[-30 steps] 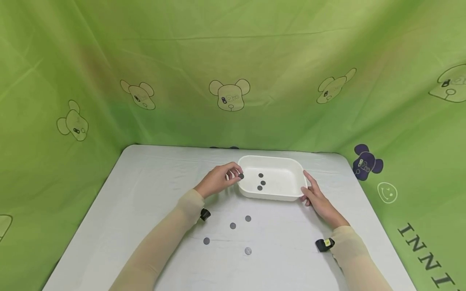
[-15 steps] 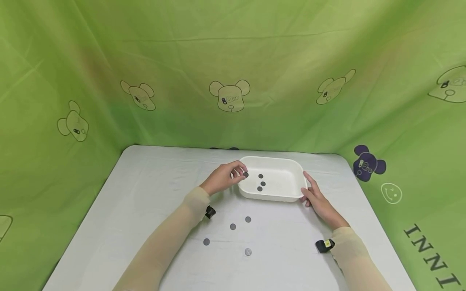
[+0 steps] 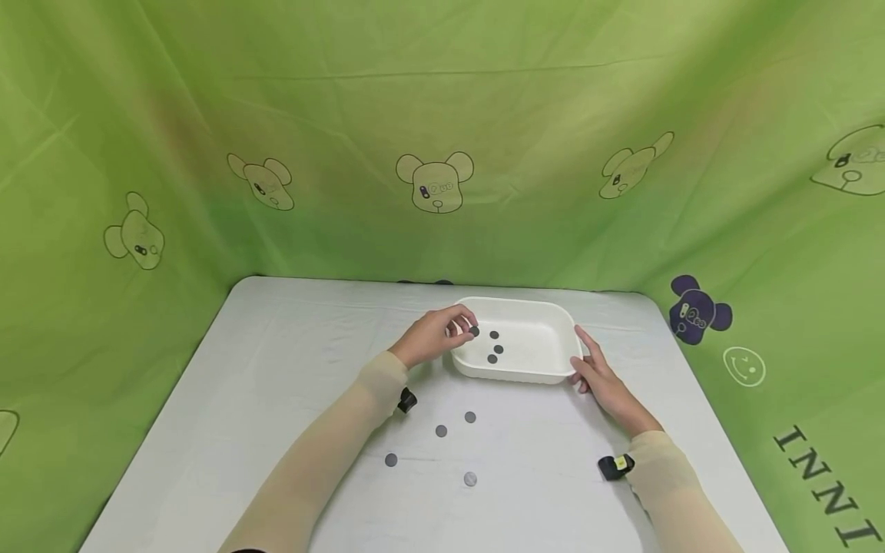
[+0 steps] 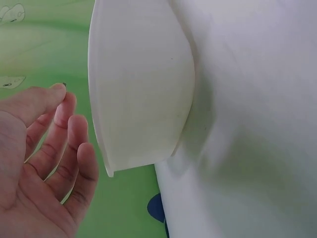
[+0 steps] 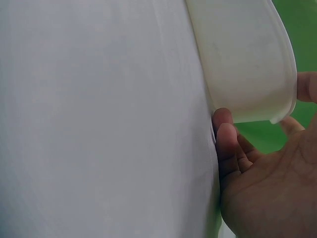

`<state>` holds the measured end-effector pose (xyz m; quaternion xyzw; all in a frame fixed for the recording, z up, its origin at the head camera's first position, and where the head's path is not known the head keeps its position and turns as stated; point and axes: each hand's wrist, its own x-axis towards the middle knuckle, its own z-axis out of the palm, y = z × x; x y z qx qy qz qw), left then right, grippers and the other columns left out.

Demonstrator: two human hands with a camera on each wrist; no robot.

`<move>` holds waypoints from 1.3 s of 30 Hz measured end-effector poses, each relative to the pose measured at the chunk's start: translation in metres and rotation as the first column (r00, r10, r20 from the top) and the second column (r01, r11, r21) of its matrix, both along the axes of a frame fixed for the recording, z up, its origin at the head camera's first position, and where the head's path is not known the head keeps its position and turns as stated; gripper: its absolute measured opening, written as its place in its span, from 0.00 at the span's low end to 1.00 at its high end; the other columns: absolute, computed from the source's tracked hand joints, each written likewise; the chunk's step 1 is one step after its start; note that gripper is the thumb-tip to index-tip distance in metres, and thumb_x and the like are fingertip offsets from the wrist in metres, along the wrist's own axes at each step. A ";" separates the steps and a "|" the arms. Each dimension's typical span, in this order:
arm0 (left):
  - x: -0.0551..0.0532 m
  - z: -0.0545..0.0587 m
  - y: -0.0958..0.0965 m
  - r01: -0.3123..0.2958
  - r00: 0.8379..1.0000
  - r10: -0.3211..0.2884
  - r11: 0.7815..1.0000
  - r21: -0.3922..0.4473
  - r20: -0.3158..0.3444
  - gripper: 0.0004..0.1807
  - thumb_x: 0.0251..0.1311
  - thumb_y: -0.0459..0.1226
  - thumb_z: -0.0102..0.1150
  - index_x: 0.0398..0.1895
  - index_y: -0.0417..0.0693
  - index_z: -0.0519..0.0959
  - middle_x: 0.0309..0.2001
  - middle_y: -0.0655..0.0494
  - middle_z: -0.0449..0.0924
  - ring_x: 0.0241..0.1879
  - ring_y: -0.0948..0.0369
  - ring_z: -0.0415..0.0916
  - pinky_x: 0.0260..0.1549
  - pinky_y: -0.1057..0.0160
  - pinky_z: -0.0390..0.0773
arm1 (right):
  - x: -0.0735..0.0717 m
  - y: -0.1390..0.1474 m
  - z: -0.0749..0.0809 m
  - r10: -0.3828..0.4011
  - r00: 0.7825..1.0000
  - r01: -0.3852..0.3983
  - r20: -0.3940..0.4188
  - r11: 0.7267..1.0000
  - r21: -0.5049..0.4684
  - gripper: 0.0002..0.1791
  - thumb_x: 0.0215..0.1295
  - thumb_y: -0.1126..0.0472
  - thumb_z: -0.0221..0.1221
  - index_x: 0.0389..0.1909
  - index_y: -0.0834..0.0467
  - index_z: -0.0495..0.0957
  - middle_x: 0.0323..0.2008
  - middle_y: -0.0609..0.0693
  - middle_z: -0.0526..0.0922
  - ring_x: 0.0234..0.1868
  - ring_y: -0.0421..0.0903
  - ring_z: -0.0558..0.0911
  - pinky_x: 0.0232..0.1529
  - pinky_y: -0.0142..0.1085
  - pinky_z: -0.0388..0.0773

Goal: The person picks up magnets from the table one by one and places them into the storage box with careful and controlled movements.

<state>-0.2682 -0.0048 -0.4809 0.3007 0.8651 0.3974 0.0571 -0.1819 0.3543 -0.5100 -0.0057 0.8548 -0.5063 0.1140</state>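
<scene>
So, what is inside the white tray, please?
Three dark discs lie in the white tray. The left hand pinches a fourth disc above it. That hand covers part of the tray's left end, so what lies there cannot be seen.

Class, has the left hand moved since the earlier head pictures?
Yes. The left hand has moved right, further over the tray, which has stayed put.
</scene>
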 end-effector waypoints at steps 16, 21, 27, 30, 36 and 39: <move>-0.003 0.001 0.015 0.022 1.000 -0.022 0.999 -0.027 0.000 0.11 0.75 0.41 0.67 0.56 0.57 0.82 0.44 0.64 0.85 0.44 0.66 0.80 0.44 0.64 0.78 | -0.007 0.008 -0.017 -0.018 1.000 0.017 0.003 0.999 0.041 0.39 0.90 0.52 0.43 0.88 0.47 0.32 0.44 0.57 0.75 0.37 0.45 0.73 0.40 0.33 0.73; -0.004 0.002 0.020 0.042 0.999 -0.042 0.999 -0.030 -0.003 0.11 0.75 0.40 0.67 0.57 0.56 0.82 0.45 0.63 0.86 0.44 0.65 0.80 0.42 0.65 0.78 | -0.010 0.012 -0.023 -0.016 1.000 0.015 0.005 0.999 0.044 0.39 0.90 0.52 0.43 0.88 0.47 0.32 0.44 0.57 0.75 0.38 0.46 0.74 0.40 0.33 0.74; -0.006 0.002 0.026 0.049 0.999 -0.050 0.997 -0.067 -0.010 0.11 0.76 0.40 0.66 0.57 0.56 0.81 0.46 0.62 0.85 0.42 0.66 0.80 0.42 0.66 0.78 | -0.008 0.011 -0.021 -0.013 1.000 0.013 -0.003 0.999 0.037 0.39 0.90 0.51 0.43 0.88 0.46 0.32 0.44 0.56 0.75 0.37 0.45 0.74 0.40 0.33 0.73; -0.007 0.001 0.028 0.051 0.999 -0.052 0.995 -0.087 -0.007 0.11 0.76 0.40 0.66 0.58 0.55 0.81 0.46 0.62 0.85 0.40 0.65 0.79 0.42 0.65 0.78 | -0.004 0.006 -0.011 -0.011 1.000 0.011 0.003 1.000 0.025 0.40 0.89 0.53 0.44 0.88 0.48 0.32 0.43 0.57 0.75 0.37 0.46 0.74 0.40 0.34 0.74; -0.008 -0.001 0.033 0.053 0.998 -0.057 0.989 -0.139 -0.021 0.12 0.76 0.41 0.66 0.58 0.55 0.82 0.46 0.63 0.86 0.39 0.66 0.79 0.42 0.65 0.77 | -0.004 0.006 -0.010 -0.005 1.000 0.005 0.008 1.000 0.030 0.40 0.89 0.54 0.43 0.88 0.49 0.32 0.44 0.59 0.75 0.38 0.48 0.74 0.40 0.35 0.74; -0.010 -0.003 0.036 0.052 0.998 -0.058 0.984 -0.173 -0.033 0.11 0.76 0.41 0.66 0.57 0.58 0.82 0.45 0.65 0.86 0.39 0.68 0.78 0.41 0.66 0.77 | -0.007 0.010 -0.019 -0.003 1.000 0.003 -0.008 0.999 0.044 0.40 0.89 0.51 0.43 0.88 0.46 0.31 0.45 0.58 0.75 0.38 0.47 0.74 0.40 0.34 0.74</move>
